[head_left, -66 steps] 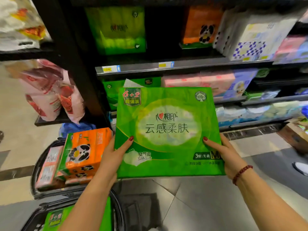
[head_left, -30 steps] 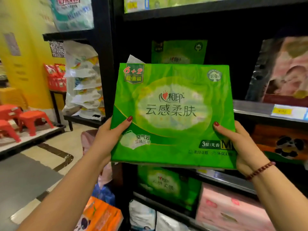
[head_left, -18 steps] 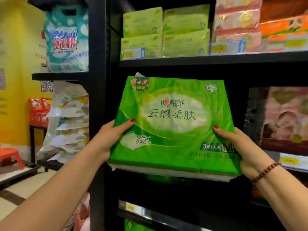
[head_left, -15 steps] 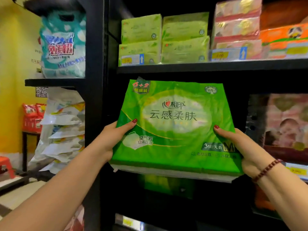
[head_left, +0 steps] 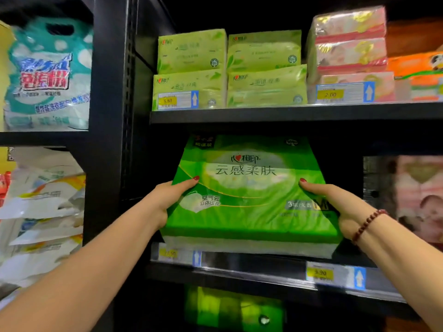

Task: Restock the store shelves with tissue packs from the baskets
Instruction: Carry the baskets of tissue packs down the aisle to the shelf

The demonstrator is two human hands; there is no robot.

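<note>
Item: green plastic-wrapped rectangular tissue pack (head_left: 249, 195), printed face toward the camera, top edge tilted away into a dark bay.
Item location: in the opening between the upper black metal shelf (head_left: 287, 113) and the lower black metal shelf (head_left: 251, 265). The bottom edge is just above the lower front rail. Contact with the shelf board cannot be determined.
Left hand (head_left: 165, 202): grips the left short end of the pack.
Right hand (head_left: 335, 207): grips the right short end and wears a dark red bead bracelet (head_left: 369, 221).
Fingers (head_left: 185, 184): on each hand the thumb is pressed flat on the printed face. The remaining fingers go behind the pack and are hidden.
Key relation: the pack lies directly between the two hands. Its long axis runs left to right, parallel to the shelf front. Neither hand is nearer, as each holds one end.
Next move (judgement): an even two-handed push away from the body, then release.
Neighbours: a pink tissue pack with a baby print (head_left: 417, 200) is to the right, apart from the item. Pale green flat tissue packs (head_left: 191, 68) sit on the upper shelf.
Risk (judgement): an uneven push skews the pack, and the soft wrap may drag on the rail near the yellow price label (head_left: 320, 273).
Progress (judgement): this pack is nearly placed. The baskets are not in view.
</note>
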